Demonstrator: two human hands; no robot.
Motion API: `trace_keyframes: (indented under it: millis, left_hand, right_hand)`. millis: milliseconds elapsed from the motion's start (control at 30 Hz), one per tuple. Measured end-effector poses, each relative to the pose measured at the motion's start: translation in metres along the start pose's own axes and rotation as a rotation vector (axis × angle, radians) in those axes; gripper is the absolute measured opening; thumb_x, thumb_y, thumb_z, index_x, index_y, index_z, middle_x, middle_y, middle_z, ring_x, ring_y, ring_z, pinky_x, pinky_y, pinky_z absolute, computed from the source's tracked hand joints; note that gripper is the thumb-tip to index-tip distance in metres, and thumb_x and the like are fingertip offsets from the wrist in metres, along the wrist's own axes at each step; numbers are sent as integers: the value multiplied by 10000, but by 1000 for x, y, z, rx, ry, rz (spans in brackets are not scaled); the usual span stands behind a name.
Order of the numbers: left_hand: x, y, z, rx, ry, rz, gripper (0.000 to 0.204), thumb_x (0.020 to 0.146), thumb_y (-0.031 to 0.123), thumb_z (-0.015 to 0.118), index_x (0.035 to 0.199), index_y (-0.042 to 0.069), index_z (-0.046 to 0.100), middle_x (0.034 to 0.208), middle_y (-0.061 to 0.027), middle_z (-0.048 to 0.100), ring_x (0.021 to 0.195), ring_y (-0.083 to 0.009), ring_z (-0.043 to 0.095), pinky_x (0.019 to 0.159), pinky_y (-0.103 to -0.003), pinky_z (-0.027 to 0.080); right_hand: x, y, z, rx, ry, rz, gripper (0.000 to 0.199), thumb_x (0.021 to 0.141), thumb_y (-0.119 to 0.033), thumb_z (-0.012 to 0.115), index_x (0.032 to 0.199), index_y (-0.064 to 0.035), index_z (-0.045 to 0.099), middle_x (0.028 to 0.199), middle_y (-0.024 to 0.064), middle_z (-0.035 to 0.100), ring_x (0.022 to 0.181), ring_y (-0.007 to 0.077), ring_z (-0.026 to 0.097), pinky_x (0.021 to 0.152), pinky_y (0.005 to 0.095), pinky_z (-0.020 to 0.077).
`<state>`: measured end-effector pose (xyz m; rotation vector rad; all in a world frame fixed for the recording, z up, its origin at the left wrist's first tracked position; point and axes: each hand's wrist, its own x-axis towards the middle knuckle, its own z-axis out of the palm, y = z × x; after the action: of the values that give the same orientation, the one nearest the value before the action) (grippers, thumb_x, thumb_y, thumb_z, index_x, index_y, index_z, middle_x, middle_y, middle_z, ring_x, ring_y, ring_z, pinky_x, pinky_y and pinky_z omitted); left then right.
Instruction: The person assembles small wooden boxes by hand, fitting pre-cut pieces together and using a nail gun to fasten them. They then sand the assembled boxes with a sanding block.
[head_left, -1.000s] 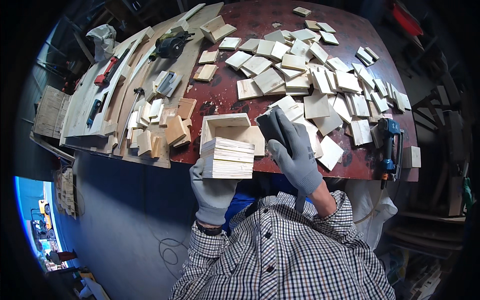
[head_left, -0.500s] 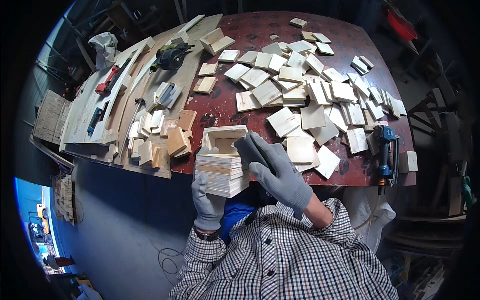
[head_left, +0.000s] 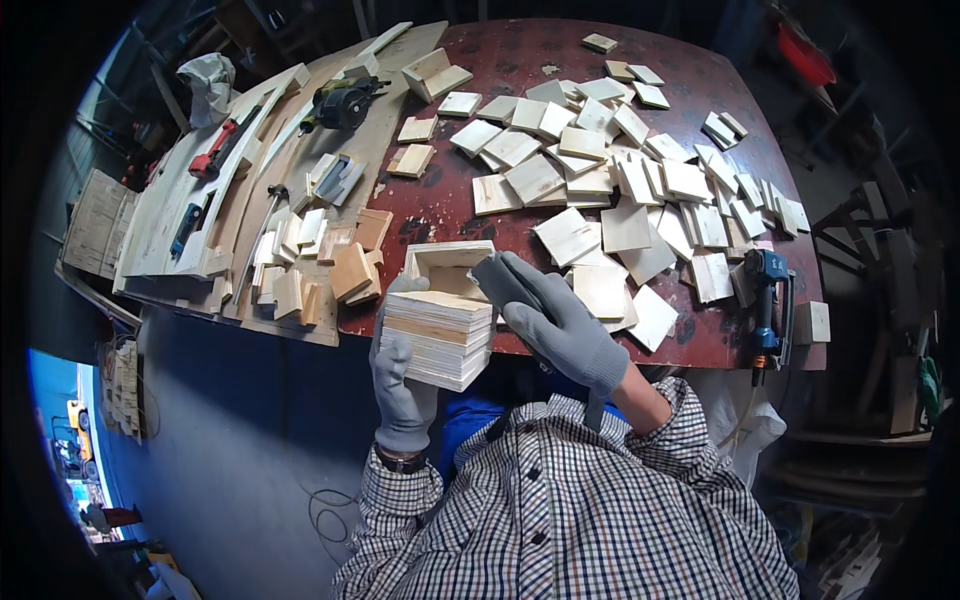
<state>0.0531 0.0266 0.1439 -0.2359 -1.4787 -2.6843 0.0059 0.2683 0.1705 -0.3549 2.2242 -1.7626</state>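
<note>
A small open wooden box (head_left: 437, 335) with layered plywood walls is held up at the table's near edge. My left hand (head_left: 402, 390), in a grey glove, grips it from the left, fingers reaching round its far side and thumb on the near wall. In my gloved right hand (head_left: 568, 335) is a dark grey sheet of sandpaper (head_left: 490, 282), pinched between thumb and fingers. The sandpaper lies at the box's right rim. My right fingers partly hide that corner of the box.
Many loose square wood pieces (head_left: 535, 178) are heaped across the red table (head_left: 450, 205). A blue nail gun (head_left: 767, 305) stands at its right front edge. On the left bench lie a circular saw (head_left: 343, 103), a red power tool (head_left: 212, 150) and wood offcuts (head_left: 290, 293).
The box has shifted slightly left and up and tipped a little, with my left hand around it. My right hand keeps the sandpaper at the box's right rim.
</note>
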Motion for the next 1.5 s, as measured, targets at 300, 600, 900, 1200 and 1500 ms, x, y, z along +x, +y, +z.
trace_keyframes:
  millis: [300, 600, 900, 1200, 1500]
  left_hand:
    - [-1, -1, 9, -157, 59, -56, 657, 1035, 305, 440, 1633, 43, 369, 1585, -135, 514, 1424, -250, 529, 1205, -440, 438]
    - [3, -14, -14, -668, 40, -108, 699, 994, 330, 484, 1626, 53, 379, 1596, -154, 511, 1474, -340, 487, 1235, -551, 399]
    - [9, -22, 27, 468, 124, 49, 599, 1124, 451, 374, 1574, 65, 457, 1441, -165, 595, 1303, -313, 634, 1050, -457, 585]
    - [8, 0, 32, -477, 369, -365, 606, 1124, 521, 338, 1551, 118, 487, 1490, -156, 560, 1328, -328, 584, 1092, -527, 503]
    - [-2, 0, 27, -550, 170, -285, 565, 1145, 481, 340, 1521, 82, 479, 1431, -152, 579, 1228, -316, 643, 1032, -475, 573]
  right_hand:
    - [2, -6, 3, -25, 17, -106, 762, 1029, -391, 658, 1650, -38, 391, 1291, 183, 573, 1186, 281, 583, 1081, 388, 453]
    - [11, 23, -2, -107, 66, -5, 714, 1033, -394, 633, 1640, -81, 423, 1197, 247, 585, 1047, 347, 631, 983, 441, 518]
    - [-8, -34, 33, -631, 227, -721, 728, 920, -353, 756, 1574, -138, 520, 1465, 258, 497, 1290, 408, 511, 1051, 519, 398]
    - [-17, 36, 20, -729, 446, -657, 743, 850, -276, 808, 1534, -132, 558, 1449, 260, 499, 1245, 409, 538, 1020, 528, 412]
    - [1, -11, 16, -844, 325, -813, 673, 907, -348, 762, 1545, -256, 568, 1460, 228, 496, 1283, 387, 529, 1052, 517, 423]
